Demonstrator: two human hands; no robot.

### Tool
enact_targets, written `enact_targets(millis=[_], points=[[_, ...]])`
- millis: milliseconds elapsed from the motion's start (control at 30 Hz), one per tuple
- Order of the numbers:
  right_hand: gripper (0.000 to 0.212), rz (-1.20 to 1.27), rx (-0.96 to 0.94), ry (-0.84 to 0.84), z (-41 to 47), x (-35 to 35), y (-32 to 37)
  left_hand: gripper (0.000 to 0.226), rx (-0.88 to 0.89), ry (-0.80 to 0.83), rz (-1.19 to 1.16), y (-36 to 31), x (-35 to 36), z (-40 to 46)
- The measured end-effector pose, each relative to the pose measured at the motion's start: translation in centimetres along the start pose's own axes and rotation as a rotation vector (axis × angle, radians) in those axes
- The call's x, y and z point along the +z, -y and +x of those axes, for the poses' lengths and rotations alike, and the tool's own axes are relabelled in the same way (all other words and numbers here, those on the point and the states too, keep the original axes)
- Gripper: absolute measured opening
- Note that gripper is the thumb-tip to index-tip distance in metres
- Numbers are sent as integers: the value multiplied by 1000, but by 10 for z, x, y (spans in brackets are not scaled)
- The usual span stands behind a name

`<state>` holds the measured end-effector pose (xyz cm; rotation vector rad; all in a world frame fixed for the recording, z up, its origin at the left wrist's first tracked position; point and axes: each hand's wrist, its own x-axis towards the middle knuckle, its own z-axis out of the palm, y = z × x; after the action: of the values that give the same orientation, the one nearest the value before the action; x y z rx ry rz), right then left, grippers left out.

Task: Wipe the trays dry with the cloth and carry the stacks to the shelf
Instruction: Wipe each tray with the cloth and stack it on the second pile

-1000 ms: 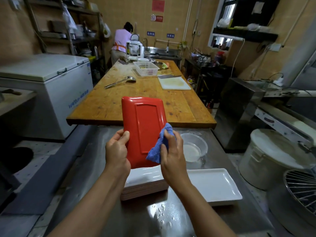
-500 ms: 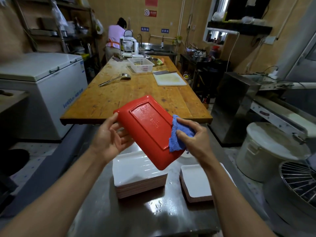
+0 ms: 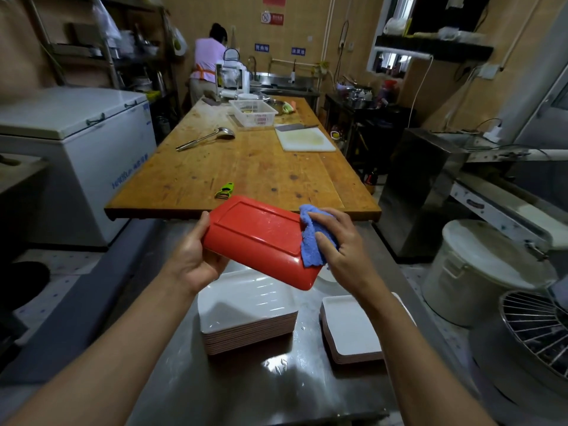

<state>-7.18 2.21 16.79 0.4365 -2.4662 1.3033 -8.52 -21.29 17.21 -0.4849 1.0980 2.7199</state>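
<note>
Centrally, red tray held underside up, tilted, left hand fingers curled around its left edge, right hand fingers spread, pressing blue cloth on its right end, two white tray stacks below on steel counter.

The steel counter (wet in spots) carries two tray stacks.

Dim warm indoor light, window glow, dark blurred corners, wide-angle bowing at edges
</note>
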Motion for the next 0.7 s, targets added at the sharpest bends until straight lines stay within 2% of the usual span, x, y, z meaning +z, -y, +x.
enact_targets(millis=[233, 467, 600, 700], points=[[43, -119, -113, -69, -31, 21, 4, 28, 79, 0, -89, 14, 1, 2], [43, -418, -237, -211, -44, 40, 6, 32, 136, 55, -115, 26, 3, -3], [40, -603, -307, -247, -38, 50, 11, 37, 190, 123, -30, 30, 7, -10], [45, -601, -317, -242, -38, 64, 21, 45, 201, 169, 60, 35, 8, -17]])
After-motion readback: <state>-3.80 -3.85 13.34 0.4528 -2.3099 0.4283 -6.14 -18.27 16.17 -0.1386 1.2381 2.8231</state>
